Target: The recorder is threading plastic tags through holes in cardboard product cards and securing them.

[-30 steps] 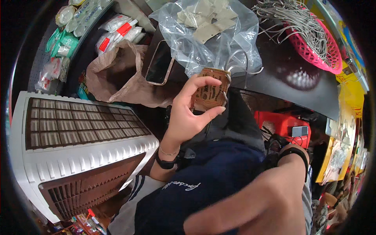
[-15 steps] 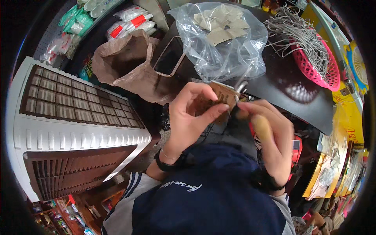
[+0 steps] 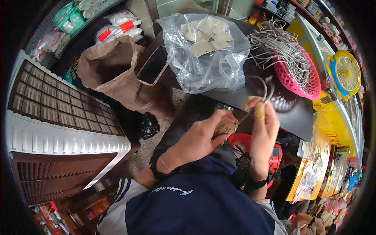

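My left hand (image 3: pixel 196 136) is closed around a small stack of brown cardboard tags (image 3: pixel 226 128) above my lap. My right hand (image 3: pixel 263 127) pinches a thin grey cord (image 3: pixel 272 90) between thumb and fingertips, just right of the tags. The cord loops up above my fingers, and a straight length runs down to the tags' edge; whether it passes through a hole there I cannot tell. Beyond my hands lies a clear plastic bag (image 3: pixel 183 76) with several loose cardboard tags (image 3: pixel 203 47) on or in it. A pink basket (image 3: pixel 315 87) holds a heap of grey cords (image 3: pixel 284 49).
The black table (image 3: pixel 299 122) carries the bag, the basket and a phone (image 3: pixel 152 67) at its left edge. An open brown bag (image 3: pixel 105 62) and a white air cooler (image 3: pixel 64 141) stand on the left. At far right is a yellow and blue fan (image 3: pixel 347 71).
Both hands have come lower, nearer my body. My right hand now stands higher than the left, with the cord loop showing above it. The whole view has shifted a little.
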A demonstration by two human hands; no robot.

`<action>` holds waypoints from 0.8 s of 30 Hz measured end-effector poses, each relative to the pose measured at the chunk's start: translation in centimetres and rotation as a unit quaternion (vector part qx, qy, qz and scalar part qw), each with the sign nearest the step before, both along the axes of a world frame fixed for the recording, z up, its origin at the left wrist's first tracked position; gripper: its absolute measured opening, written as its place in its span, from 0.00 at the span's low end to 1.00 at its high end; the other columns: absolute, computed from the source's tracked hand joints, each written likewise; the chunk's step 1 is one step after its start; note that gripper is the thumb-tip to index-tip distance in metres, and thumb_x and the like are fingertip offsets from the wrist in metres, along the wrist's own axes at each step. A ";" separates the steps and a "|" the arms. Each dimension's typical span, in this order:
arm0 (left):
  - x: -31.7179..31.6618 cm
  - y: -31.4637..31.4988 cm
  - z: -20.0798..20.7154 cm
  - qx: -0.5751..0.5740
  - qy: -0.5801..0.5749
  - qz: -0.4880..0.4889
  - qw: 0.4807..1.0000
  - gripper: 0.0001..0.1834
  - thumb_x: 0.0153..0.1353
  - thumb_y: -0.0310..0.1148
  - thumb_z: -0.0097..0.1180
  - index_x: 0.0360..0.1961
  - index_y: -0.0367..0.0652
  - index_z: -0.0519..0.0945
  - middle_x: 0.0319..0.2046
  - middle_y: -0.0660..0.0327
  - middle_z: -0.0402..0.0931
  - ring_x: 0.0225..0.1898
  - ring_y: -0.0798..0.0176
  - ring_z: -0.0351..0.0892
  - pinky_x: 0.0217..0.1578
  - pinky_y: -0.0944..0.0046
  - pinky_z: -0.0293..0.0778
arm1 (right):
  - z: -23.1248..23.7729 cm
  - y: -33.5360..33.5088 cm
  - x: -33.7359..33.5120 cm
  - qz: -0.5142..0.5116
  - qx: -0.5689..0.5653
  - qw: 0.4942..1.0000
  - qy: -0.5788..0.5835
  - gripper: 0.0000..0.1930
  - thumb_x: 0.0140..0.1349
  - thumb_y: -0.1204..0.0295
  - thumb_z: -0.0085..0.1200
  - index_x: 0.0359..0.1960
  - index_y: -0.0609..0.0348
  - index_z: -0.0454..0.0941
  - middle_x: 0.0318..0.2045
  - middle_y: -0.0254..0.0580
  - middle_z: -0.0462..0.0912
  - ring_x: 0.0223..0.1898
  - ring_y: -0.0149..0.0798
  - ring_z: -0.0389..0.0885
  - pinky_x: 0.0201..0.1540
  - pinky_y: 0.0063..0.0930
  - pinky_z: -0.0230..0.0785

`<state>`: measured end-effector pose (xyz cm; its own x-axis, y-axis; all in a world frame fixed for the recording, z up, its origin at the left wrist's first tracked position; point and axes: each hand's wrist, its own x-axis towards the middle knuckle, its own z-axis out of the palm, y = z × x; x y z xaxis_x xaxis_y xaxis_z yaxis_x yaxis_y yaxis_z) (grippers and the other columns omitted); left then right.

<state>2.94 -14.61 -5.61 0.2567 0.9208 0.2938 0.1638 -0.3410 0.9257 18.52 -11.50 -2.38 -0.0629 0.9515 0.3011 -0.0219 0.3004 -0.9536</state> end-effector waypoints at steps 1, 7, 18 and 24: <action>-0.1 0.2 -0.5 0.031 0.052 -0.024 0.998 0.16 0.54 0.21 0.55 0.45 0.40 0.71 0.46 0.54 0.74 0.42 0.46 0.77 0.40 0.55 0.75 | 0.5 0.6 0.4 -0.004 0.006 1.000 0.007 0.12 0.70 0.68 0.41 0.34 0.65 0.72 0.34 0.37 0.76 0.37 0.28 0.71 0.42 0.21 0.63; -0.4 0.4 -1.4 0.056 0.128 -0.096 0.986 0.17 0.54 0.26 0.56 0.46 0.48 0.76 0.46 0.60 0.76 0.39 0.50 0.79 0.39 0.59 0.76 | 1.0 2.8 1.7 -0.040 0.042 0.998 0.025 0.14 0.70 0.64 0.40 0.39 0.65 0.71 0.28 0.35 0.72 0.31 0.29 0.69 0.38 0.24 0.62; -0.5 1.2 -2.9 0.077 0.032 -0.099 0.992 0.12 0.54 0.28 0.59 0.41 0.44 0.81 0.40 0.58 0.79 0.35 0.57 0.81 0.37 0.65 0.77 | 2.6 2.8 0.1 0.028 0.000 0.984 0.173 0.16 0.70 0.68 0.40 0.50 0.69 0.69 0.25 0.33 0.70 0.28 0.28 0.67 0.37 0.25 0.61; -1.2 1.4 -0.6 0.064 0.111 -0.087 0.988 0.15 0.51 0.26 0.59 0.42 0.44 0.81 0.42 0.59 0.79 0.36 0.58 0.80 0.37 0.63 0.77 | 1.5 3.5 1.1 0.047 -0.049 0.966 0.249 0.10 0.69 0.70 0.42 0.45 0.63 0.71 0.27 0.37 0.74 0.26 0.29 0.68 0.37 0.27 0.67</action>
